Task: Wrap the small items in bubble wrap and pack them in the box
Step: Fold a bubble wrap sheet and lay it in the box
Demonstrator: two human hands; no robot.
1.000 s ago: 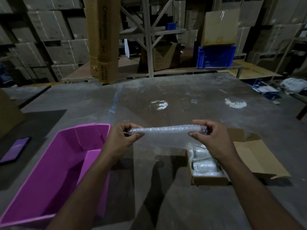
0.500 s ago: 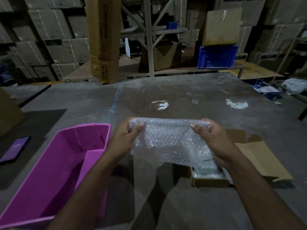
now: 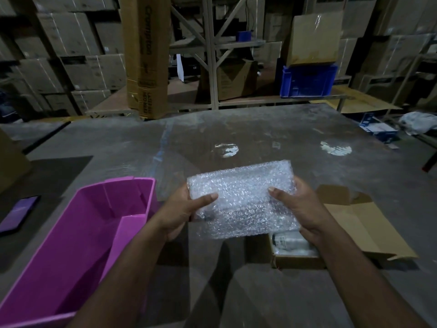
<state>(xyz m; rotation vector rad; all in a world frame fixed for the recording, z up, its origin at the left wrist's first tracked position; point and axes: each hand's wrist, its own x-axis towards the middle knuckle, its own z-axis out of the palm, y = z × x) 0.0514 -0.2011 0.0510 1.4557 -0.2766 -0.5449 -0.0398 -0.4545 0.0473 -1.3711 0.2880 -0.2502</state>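
Two bare forearms reach forward over a grey table (image 3: 236, 138), and between them they hold one flat sheet of bubble wrap (image 3: 243, 200) in the air. The left hand (image 3: 182, 211) pinches the sheet's left edge, thumb on top and fingers underneath. The right hand (image 3: 300, 209) clamps the right edge the same way. The sheet's long axis runs left to right, from hand to hand, tilted slightly up at the right. No item can be seen inside it.

Directly below the sheet's right corner, under the right wrist, sits one open cardboard box (image 3: 354, 233), its flaps spread to the right. At least one wrapped bundle (image 3: 290, 242) lies inside; an exact count is hidden by the arm. The right hand is the nearer to the box, so a downward move on that side would likely reach it.

Left of the sheet, beside the left forearm, stands one pink plastic bin (image 3: 71, 256); its visible interior shows no items. Further left lies one dark phone (image 3: 19, 215).

Beyond the sheet, past the table's far edge, shelving holds one blue crate (image 3: 307, 79) and many stacked cartons.
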